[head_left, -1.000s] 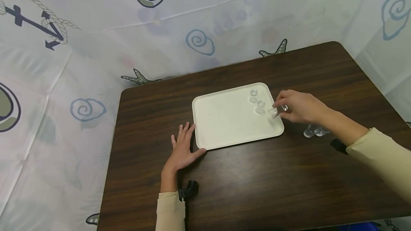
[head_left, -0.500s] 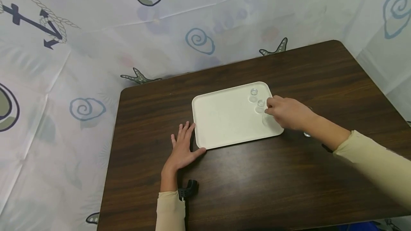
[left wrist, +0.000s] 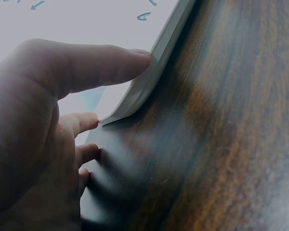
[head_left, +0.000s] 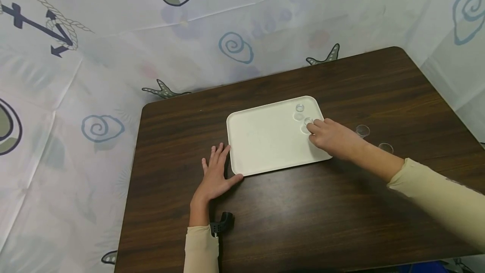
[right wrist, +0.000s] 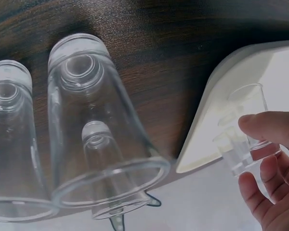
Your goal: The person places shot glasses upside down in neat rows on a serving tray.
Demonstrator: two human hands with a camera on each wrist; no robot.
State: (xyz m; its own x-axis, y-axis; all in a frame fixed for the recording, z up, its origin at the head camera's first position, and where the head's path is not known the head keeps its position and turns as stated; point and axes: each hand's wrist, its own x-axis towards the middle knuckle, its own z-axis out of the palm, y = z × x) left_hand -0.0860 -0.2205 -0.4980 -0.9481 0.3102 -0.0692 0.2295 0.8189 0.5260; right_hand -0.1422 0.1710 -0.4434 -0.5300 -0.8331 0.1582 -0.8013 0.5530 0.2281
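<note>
My left hand [head_left: 215, 176] lies spread on the table at the near left corner of a white tray [head_left: 265, 138]. Its thumb [left wrist: 106, 65] touches the tray's rim. My right hand [head_left: 333, 138] is over the tray's right end, thumb and fingers pinching a clear shot glass [right wrist: 250, 98]. That glass appears upside down, its thick base up by the fingers; the hand hides it in the head view. Further back on the tray, two more shot glasses [head_left: 299, 108] stand in a row, seemingly also inverted.
Right of the tray, upright shot glasses stand on the dark wood table [head_left: 288, 218]; the right wrist view has three, including a large near one [right wrist: 82, 115]. Their rims [head_left: 362, 130] show past my right forearm. A patterned cloth [head_left: 182, 49] hangs behind the table.
My right hand has turned over and moved left and slightly down with the shot glass, which went from tilted to upside down over the tray. The left hand has not moved.
</note>
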